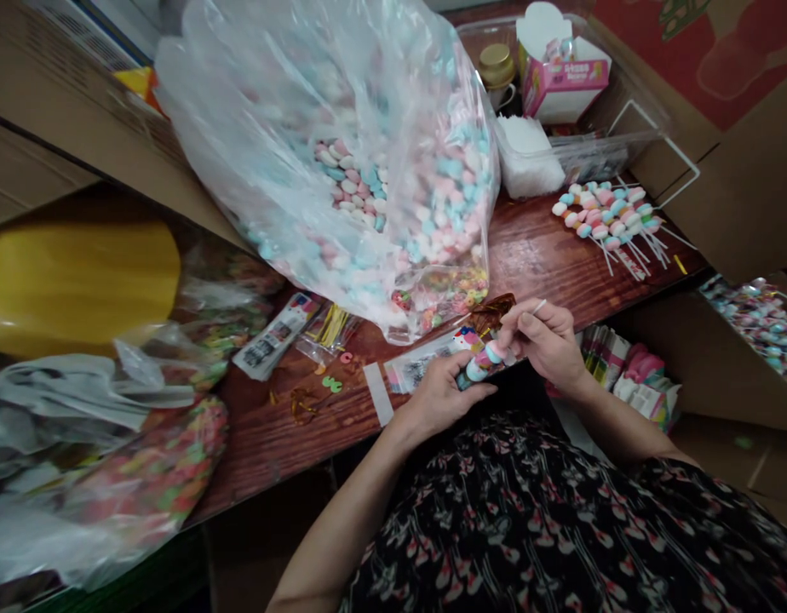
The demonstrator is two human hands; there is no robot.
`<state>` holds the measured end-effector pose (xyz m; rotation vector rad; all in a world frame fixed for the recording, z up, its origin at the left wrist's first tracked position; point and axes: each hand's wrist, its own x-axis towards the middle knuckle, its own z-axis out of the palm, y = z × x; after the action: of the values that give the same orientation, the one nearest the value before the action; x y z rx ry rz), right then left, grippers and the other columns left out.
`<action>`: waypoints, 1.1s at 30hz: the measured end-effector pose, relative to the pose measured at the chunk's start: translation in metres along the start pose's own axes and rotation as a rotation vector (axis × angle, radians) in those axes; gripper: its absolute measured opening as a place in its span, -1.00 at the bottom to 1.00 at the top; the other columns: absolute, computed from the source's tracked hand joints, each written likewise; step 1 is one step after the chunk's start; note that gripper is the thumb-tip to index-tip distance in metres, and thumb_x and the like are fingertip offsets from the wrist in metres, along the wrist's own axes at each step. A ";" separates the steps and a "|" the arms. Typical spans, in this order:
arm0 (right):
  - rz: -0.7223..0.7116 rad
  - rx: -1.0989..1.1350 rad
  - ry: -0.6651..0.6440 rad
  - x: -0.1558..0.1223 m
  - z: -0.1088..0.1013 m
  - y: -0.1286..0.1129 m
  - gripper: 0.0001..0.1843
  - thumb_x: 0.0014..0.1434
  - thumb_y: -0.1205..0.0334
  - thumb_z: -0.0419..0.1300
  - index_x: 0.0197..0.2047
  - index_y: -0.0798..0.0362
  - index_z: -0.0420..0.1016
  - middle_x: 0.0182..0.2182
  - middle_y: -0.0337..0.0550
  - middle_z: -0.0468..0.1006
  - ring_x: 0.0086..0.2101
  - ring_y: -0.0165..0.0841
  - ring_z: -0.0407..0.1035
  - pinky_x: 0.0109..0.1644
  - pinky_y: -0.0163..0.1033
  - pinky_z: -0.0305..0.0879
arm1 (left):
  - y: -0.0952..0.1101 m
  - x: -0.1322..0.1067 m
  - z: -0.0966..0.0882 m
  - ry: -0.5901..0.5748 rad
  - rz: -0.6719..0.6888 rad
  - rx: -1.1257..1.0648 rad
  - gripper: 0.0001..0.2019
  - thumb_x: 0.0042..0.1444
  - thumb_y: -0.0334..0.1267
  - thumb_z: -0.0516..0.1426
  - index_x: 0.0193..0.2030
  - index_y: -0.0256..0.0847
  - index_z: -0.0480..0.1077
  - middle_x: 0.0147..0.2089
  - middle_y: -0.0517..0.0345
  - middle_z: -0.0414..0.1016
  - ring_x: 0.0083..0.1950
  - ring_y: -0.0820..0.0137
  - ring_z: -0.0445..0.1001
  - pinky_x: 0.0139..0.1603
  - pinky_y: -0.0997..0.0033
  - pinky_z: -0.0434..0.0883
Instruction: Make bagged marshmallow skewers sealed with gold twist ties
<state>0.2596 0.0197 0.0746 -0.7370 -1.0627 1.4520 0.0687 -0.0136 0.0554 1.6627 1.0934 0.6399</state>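
My left hand is closed around the lower end of a candy skewer of pink, white and blue pieces. My right hand pinches the white stick at its upper end, fingers curled round it. Both hands hover at the near edge of the dark wooden table, just above my patterned lap. A large clear bag full of pastel candies stands behind the hands. Finished skewers lie in a pile at the right of the table.
Small flat packets and loose candy bits lie left of my hands. A yellow bag and bags of coloured candy fill the left. A pink box, a gold-lidded jar and a cardboard box stand at the back right.
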 end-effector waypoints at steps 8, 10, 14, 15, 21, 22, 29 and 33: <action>-0.079 -0.030 0.031 -0.001 0.005 -0.004 -0.84 0.28 0.17 0.18 -0.22 0.04 0.55 -0.51 -0.26 0.58 -0.58 -0.53 0.34 -0.53 -0.41 0.25 | -0.006 -0.003 0.013 0.190 -0.004 0.169 -0.79 0.03 -0.17 0.27 -0.29 -0.25 0.44 -0.46 0.26 0.36 -0.44 0.48 0.25 -0.37 0.48 0.21; -0.056 -0.029 0.003 -0.003 0.007 -0.001 -0.85 0.28 0.18 0.18 -0.22 0.04 0.55 -0.51 -0.26 0.58 -0.58 -0.53 0.33 -0.52 -0.41 0.24 | -0.005 -0.002 0.015 0.203 0.000 0.131 -0.76 0.01 -0.14 0.29 -0.28 -0.24 0.45 -0.46 0.26 0.38 -0.43 0.47 0.27 -0.36 0.48 0.23; -0.011 -0.084 -0.041 -0.006 0.010 0.003 -0.83 0.26 0.16 0.19 -0.25 0.05 0.54 -0.51 -0.26 0.57 -0.58 -0.52 0.32 -0.53 -0.40 0.23 | 0.000 0.001 0.019 0.224 0.005 0.025 -0.72 -0.01 -0.09 0.32 -0.27 -0.23 0.47 -0.47 0.28 0.39 -0.44 0.48 0.27 -0.36 0.48 0.23; 0.000 -0.120 -0.049 -0.006 0.010 0.003 -0.82 0.26 0.14 0.19 -0.26 0.05 0.55 -0.51 -0.26 0.57 -0.57 -0.51 0.33 -0.51 -0.39 0.25 | 0.001 0.002 0.021 0.229 0.001 -0.003 -0.72 -0.02 -0.09 0.32 -0.27 -0.23 0.48 -0.47 0.28 0.38 -0.44 0.49 0.27 -0.37 0.48 0.23; -0.117 -0.410 -0.144 -0.009 0.009 0.003 -0.76 0.27 0.08 0.17 -0.27 0.00 0.63 -0.39 -0.17 0.58 -0.26 -0.35 0.41 -0.07 -0.17 0.38 | -0.001 0.006 0.028 0.257 -0.044 -0.181 -0.70 -0.08 -0.11 0.36 -0.25 -0.23 0.51 -0.40 0.25 0.46 -0.38 0.45 0.34 -0.29 0.46 0.31; -0.158 -0.462 -0.162 -0.009 0.009 0.006 -0.75 0.26 0.07 0.17 -0.25 -0.01 0.64 -0.35 -0.14 0.58 -0.18 -0.32 0.39 0.02 -0.11 0.34 | -0.001 0.007 0.028 0.259 -0.045 -0.213 -0.69 -0.08 -0.12 0.37 -0.22 -0.23 0.52 -0.37 0.23 0.48 -0.35 0.44 0.36 -0.26 0.44 0.33; -0.044 -0.422 -0.287 0.002 -0.009 0.017 -0.71 0.26 0.01 0.17 -0.13 -0.05 0.64 0.02 -0.08 0.47 0.04 -0.27 0.34 0.20 -0.01 0.24 | 0.006 0.002 0.013 0.137 -0.128 -0.532 -0.61 -0.08 -0.08 0.37 -0.11 -0.18 0.55 -0.27 0.16 0.56 -0.26 0.41 0.46 -0.14 0.38 0.41; -0.107 -0.475 -0.380 0.015 -0.004 0.007 -0.70 0.26 0.00 0.17 -0.09 -0.07 0.63 0.06 -0.10 0.47 0.11 -0.25 0.28 0.28 0.03 0.15 | 0.013 0.007 0.009 0.240 -0.185 -0.731 -0.77 -0.01 -0.09 0.33 -0.29 -0.18 0.60 -0.39 0.17 0.55 -0.38 0.47 0.44 -0.26 0.44 0.41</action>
<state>0.2576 0.0356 0.0690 -0.7312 -1.7515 1.2858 0.0834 -0.0129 0.0640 0.8636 0.9971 0.9897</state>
